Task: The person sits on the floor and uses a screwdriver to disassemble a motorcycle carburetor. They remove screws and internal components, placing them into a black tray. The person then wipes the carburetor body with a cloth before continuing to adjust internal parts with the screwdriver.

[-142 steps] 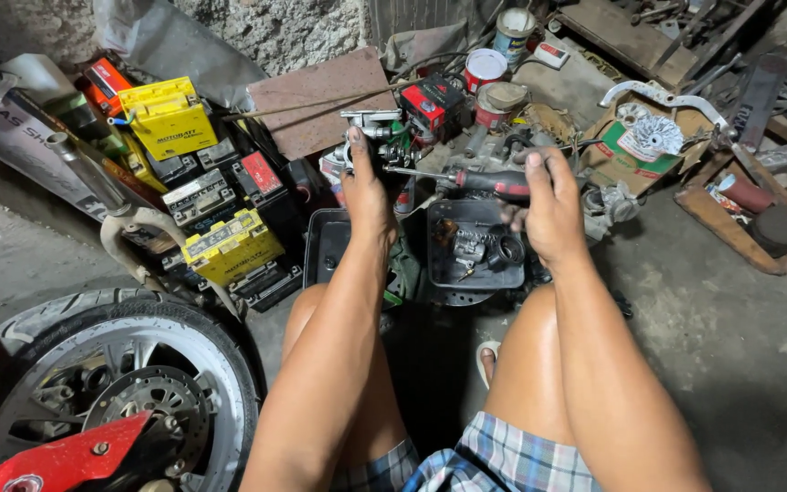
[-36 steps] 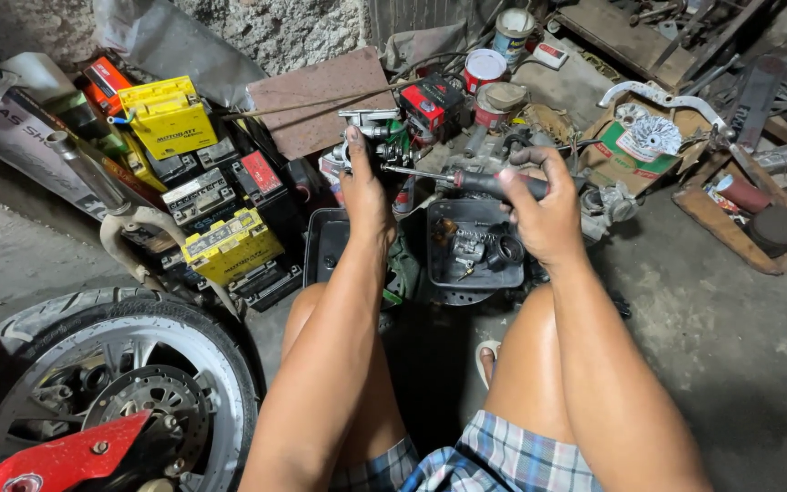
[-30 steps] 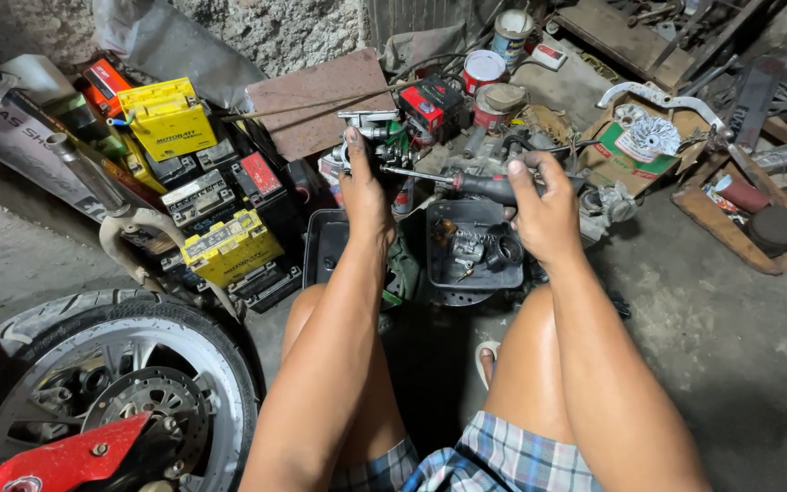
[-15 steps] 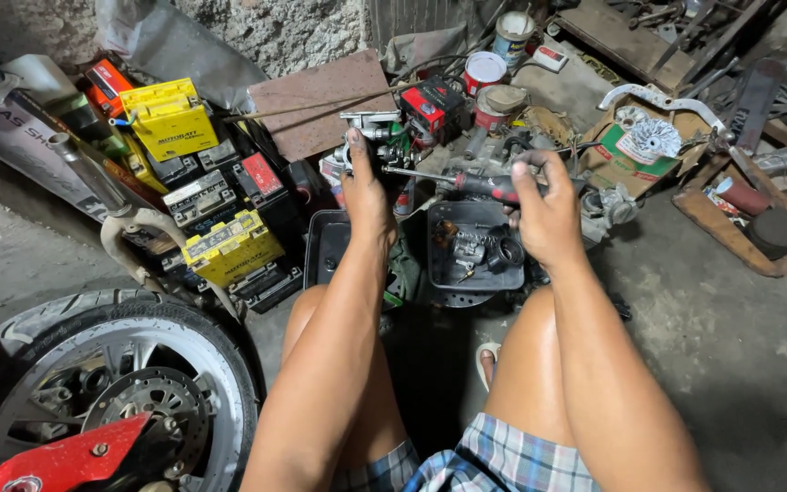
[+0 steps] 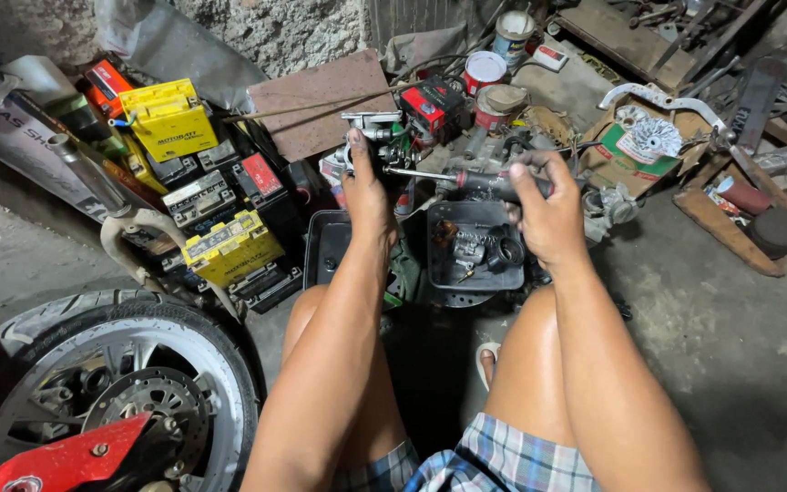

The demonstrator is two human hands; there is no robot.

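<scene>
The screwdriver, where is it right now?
In the head view, the screwdriver is in the right hand, above the black tray, tip toward the left hand.

We count two hands (image 5: 368,196) | one screwdriver (image 5: 466,179) | two black trays (image 5: 466,278) | three yellow batteries (image 5: 168,118) | three cans (image 5: 485,68) | one wheel (image 5: 102,346) | one rusty plate (image 5: 321,96) | one cardboard box (image 5: 639,150)

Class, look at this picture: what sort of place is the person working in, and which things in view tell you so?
Most likely a small motorcycle repair workshop. A motorcycle wheel stands at the left, batteries are stacked by the wall, and the right hand holds a screwdriver above a tray of small parts.
</scene>
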